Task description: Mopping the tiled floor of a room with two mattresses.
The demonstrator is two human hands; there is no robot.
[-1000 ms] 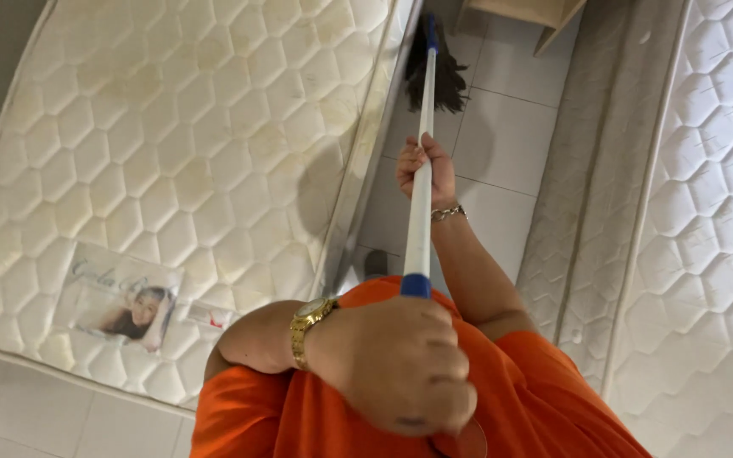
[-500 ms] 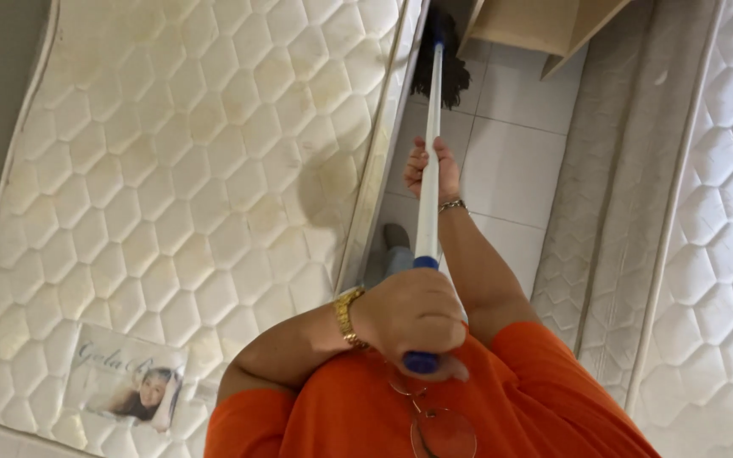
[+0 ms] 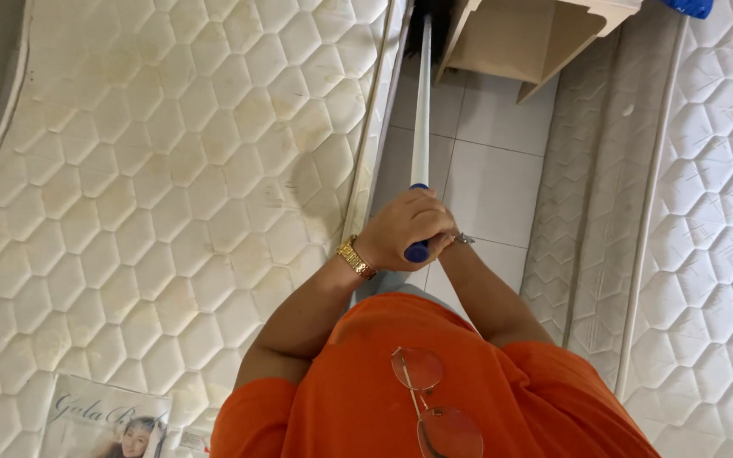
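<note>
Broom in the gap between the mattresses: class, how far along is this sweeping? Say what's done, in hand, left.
Done: the visible floor tiles look clean. In hand: the left hand grips the blue end of the white broom pole, right hand mostly hidden behind it; the dark head reaches under the wooden cabinet. Left: probably that hidden patch, which can't be judged.

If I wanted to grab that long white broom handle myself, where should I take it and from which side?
Probably on the bare white stretch of the broom handle, just beyond the left hand that wraps its blue end. Come from the right, over the floor tiles, since the stained mattress crowds its left. It is a thin round pole, so close your fingers around it.
</note>
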